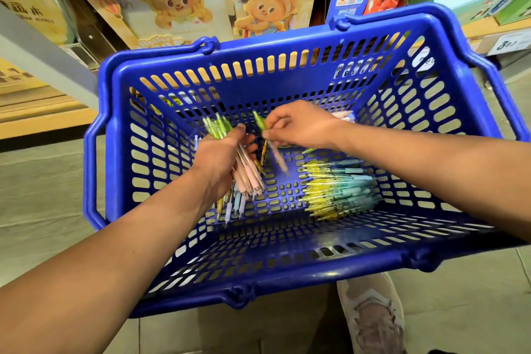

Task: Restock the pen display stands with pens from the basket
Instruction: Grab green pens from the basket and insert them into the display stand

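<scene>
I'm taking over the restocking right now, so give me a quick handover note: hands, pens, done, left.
Left hand grips a bundle of pink-grip pens inside the blue basket.
Right hand pinches a single green-topped pen beside it.
Yellow-and-teal pens lie piled on the basket floor at right; loose pens lie under the left hand.
No display stand is in view.
Done: one bundle gathered.
Left: carry pens to the stands and slot them in.

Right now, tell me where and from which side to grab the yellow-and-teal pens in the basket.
Take the yellow-and-teal pens across their mid-barrels, coming straight down from above. They lie parallel on the basket floor, so a grip wrapped crosswise should gather several at once; their teal ends sit near the right wall, leaving little room for a side approach.
</scene>
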